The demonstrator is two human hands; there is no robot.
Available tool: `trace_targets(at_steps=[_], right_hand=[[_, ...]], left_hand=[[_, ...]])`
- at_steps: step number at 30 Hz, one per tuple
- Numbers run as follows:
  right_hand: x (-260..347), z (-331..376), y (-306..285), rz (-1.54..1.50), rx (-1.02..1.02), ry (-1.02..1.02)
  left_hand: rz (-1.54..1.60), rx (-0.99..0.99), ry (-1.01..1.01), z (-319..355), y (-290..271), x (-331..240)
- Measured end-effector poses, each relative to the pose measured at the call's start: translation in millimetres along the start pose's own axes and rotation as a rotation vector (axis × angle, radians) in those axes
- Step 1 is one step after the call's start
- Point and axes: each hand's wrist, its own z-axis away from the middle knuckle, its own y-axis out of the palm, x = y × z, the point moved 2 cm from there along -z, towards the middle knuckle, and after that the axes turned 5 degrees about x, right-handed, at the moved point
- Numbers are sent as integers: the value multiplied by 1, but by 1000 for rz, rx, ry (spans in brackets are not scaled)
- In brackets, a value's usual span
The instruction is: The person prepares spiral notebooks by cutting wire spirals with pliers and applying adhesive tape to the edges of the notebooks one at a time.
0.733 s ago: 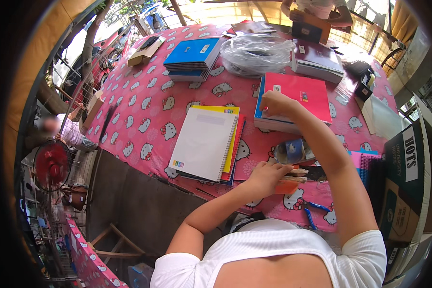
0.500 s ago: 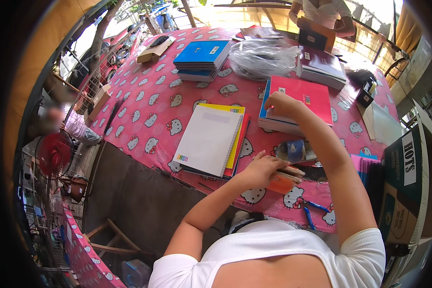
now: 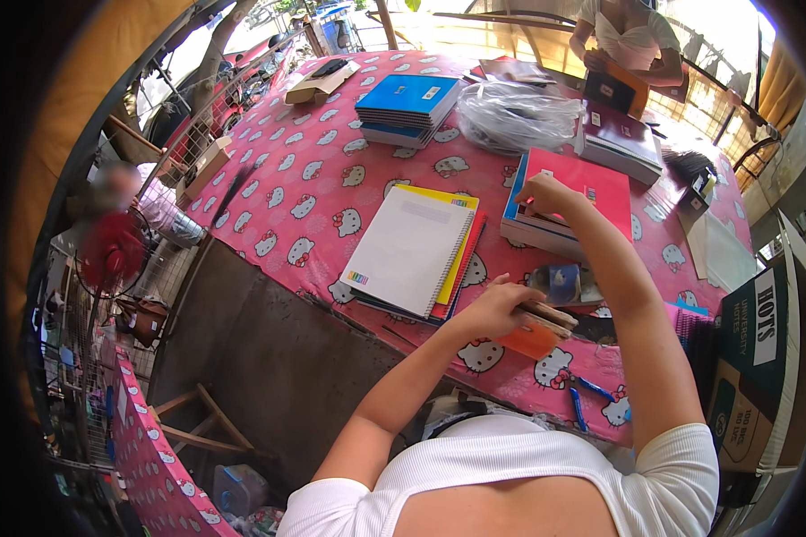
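My left hand [image 3: 494,309] is bent over a small bundle of tan wooden strips [image 3: 551,315] near the front edge, its fingertips partly hidden by it. An orange flat piece [image 3: 530,339] lies beneath the strips. My right hand [image 3: 546,194] is closed, fingers curled down at the left side of a red notebook [image 3: 591,183]; whatever is between them is hidden. That notebook tops a thick stack with blue and white edges [image 3: 544,234]. Left of my hands lies a white spiral notebook [image 3: 409,251] on yellow, red and dark ones.
Behind are blue notebooks [image 3: 406,97], a clear plastic bag [image 3: 515,118] and a maroon notebook stack [image 3: 620,134]. Blue-handled pliers [image 3: 578,407] lie near my body. A clear roll with a blue label [image 3: 560,284] sits between my arms. A cardboard box [image 3: 761,367] stands right. Another person stands opposite.
The whole view has shifted slightly. My left hand has gone from lying flat over the wooden strips to a more curled, raised shape. My right hand stays on the red notebook.
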Motion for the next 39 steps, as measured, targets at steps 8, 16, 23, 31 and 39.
trace_targets(at_steps=[8, 16, 23, 31, 39], right_hand=[[117, 72, -73, 75, -283, 56], [130, 260, -17, -92, -1241, 484], [130, 280, 90, -812, -982, 468], [153, 269, 84, -370, -1078, 386], [135, 263, 149, -509, -860, 394]], left_hand=[[-472, -923, 192, -34, -59, 0], [192, -832, 257, 10, -84, -57], [372, -594, 307, 34, -89, -67], [592, -663, 234, 38, -84, -33], [448, -623, 206, 32, -61, 7]])
